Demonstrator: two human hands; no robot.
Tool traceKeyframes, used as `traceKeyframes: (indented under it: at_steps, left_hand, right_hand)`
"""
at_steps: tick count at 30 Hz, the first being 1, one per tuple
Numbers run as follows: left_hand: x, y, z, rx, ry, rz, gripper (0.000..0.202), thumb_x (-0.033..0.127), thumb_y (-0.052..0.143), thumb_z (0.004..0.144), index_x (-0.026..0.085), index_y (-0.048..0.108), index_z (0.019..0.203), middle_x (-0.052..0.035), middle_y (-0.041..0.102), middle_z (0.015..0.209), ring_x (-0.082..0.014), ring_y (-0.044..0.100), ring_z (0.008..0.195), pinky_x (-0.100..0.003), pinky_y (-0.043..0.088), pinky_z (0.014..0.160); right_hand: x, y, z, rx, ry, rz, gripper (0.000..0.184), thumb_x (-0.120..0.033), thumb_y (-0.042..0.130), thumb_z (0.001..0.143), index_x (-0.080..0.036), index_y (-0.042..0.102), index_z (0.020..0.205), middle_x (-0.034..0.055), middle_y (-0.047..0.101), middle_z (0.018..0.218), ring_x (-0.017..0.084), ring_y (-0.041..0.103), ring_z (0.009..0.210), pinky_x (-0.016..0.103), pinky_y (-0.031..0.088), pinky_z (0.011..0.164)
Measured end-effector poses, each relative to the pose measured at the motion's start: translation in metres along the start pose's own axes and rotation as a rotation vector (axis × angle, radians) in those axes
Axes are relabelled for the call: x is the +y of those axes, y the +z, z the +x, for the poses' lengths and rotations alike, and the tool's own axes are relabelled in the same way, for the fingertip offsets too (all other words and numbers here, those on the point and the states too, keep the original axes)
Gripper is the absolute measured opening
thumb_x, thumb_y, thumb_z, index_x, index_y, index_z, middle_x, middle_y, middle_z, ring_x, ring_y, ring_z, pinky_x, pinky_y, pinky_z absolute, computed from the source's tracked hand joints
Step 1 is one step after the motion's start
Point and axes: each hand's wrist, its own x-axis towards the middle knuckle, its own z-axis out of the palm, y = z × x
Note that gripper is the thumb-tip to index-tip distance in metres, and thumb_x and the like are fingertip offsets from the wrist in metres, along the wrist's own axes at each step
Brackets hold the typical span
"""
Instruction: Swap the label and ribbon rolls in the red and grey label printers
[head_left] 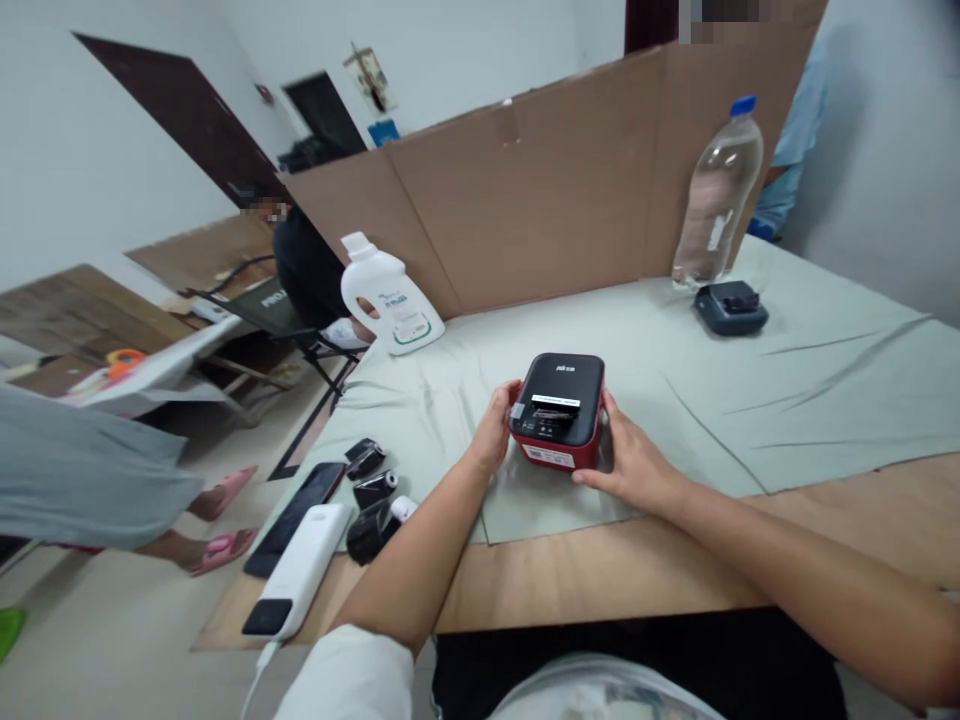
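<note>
A small label printer [564, 385] with a black top and red sides stands at the middle of the cloth-covered table, a white strip showing at the slot in its top. My left hand [495, 430] grips its left side, the fingers partly hidden behind it. On the opposite side my right hand [634, 455] holds it, fingers along the red wall and thumb by the front lower corner. Whether the printer's base touches the cloth is hard to make out.
Left of my forearm lie a white power bank [307, 560] with a cable, a phone [296, 515] and several black roll-like items [375, 488]. Behind stand a white jug [394, 300], a water bottle [716, 200], a dark device [731, 308] and a cardboard partition [540, 200]. People are nearby.
</note>
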Motion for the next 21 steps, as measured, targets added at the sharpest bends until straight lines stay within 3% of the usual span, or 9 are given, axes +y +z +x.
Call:
traceKeyframes:
  at_steps: [2, 4, 9, 12, 15, 18, 21]
  left_hand:
    - [-0.006, 0.006, -0.001, -0.141, -0.068, -0.206, 0.06, 0.068, 0.048, 0.081, 0.025, 0.055, 0.121, -0.0056, 0.056, 0.136, -0.0243, 0.047, 0.131, -0.041, 0.038, 0.109]
    - [-0.008, 0.014, -0.009, -0.21, -0.083, -0.301, 0.061, 0.065, 0.05, 0.081, 0.028, 0.052, 0.13, -0.0019, 0.049, 0.146, -0.023, 0.038, 0.14, -0.039, 0.031, 0.115]
    - [-0.012, 0.027, -0.027, -0.158, -0.082, -0.33, 0.061, 0.049, 0.05, 0.083, 0.029, 0.042, 0.141, 0.0013, 0.036, 0.155, -0.0218, 0.028, 0.146, -0.039, 0.024, 0.12]
    - [-0.014, 0.029, -0.029, -0.116, -0.065, -0.294, 0.062, 0.038, 0.05, 0.079, 0.029, 0.041, 0.14, 0.0008, 0.039, 0.153, -0.0227, 0.033, 0.143, -0.041, 0.028, 0.118]
    - [-0.015, 0.03, -0.026, -0.08, -0.055, -0.253, 0.062, 0.031, 0.049, 0.075, 0.028, 0.042, 0.136, -0.0009, 0.044, 0.15, -0.0229, 0.037, 0.14, -0.04, 0.033, 0.115]
    - [-0.015, 0.029, -0.025, -0.056, -0.055, -0.23, 0.062, 0.027, 0.047, 0.073, 0.025, 0.041, 0.135, -0.0034, 0.047, 0.145, -0.0227, 0.042, 0.137, -0.039, 0.036, 0.113]
    - [-0.016, 0.03, -0.023, -0.043, -0.032, -0.207, 0.061, 0.027, 0.045, 0.071, 0.025, 0.042, 0.132, -0.0043, 0.049, 0.142, -0.0221, 0.044, 0.135, -0.039, 0.036, 0.112]
  right_hand:
    - [0.0, 0.002, -0.003, 0.017, -0.05, 0.029, 0.114, -0.056, 0.063, 0.081, -0.021, -0.019, 0.152, 0.0228, 0.026, 0.156, 0.037, 0.037, 0.139, 0.057, 0.042, 0.103]
    - [0.0, 0.003, -0.005, 0.028, -0.065, 0.048, 0.108, -0.052, 0.059, 0.085, -0.021, -0.019, 0.152, 0.0219, 0.025, 0.157, 0.036, 0.035, 0.14, 0.057, 0.041, 0.104]
    - [-0.004, -0.002, -0.008, 0.061, -0.006, 0.121, 0.11, -0.052, 0.064, 0.082, -0.021, -0.015, 0.153, 0.021, 0.027, 0.156, 0.037, 0.034, 0.141, 0.057, 0.038, 0.108]
    - [-0.008, -0.007, -0.007, 0.105, 0.026, 0.105, 0.112, -0.053, 0.067, 0.078, -0.023, -0.01, 0.154, 0.0195, 0.028, 0.155, 0.037, 0.033, 0.141, 0.057, 0.037, 0.109]
    - [-0.013, -0.013, -0.006, 0.195, -0.03, -0.005, 0.113, -0.055, 0.068, 0.076, -0.021, -0.007, 0.154, 0.0187, 0.021, 0.158, 0.038, 0.024, 0.145, 0.059, 0.031, 0.112]
    - [-0.017, -0.019, -0.007, 0.188, -0.2, -0.102, 0.102, -0.053, 0.065, 0.08, -0.021, 0.004, 0.155, 0.0148, 0.038, 0.151, 0.035, 0.025, 0.145, 0.057, 0.028, 0.115]
    - [-0.02, -0.02, -0.009, 0.159, -0.363, -0.193, 0.073, -0.048, 0.062, 0.084, -0.025, 0.033, 0.148, 0.0083, 0.062, 0.129, 0.032, 0.042, 0.135, 0.054, 0.03, 0.114]
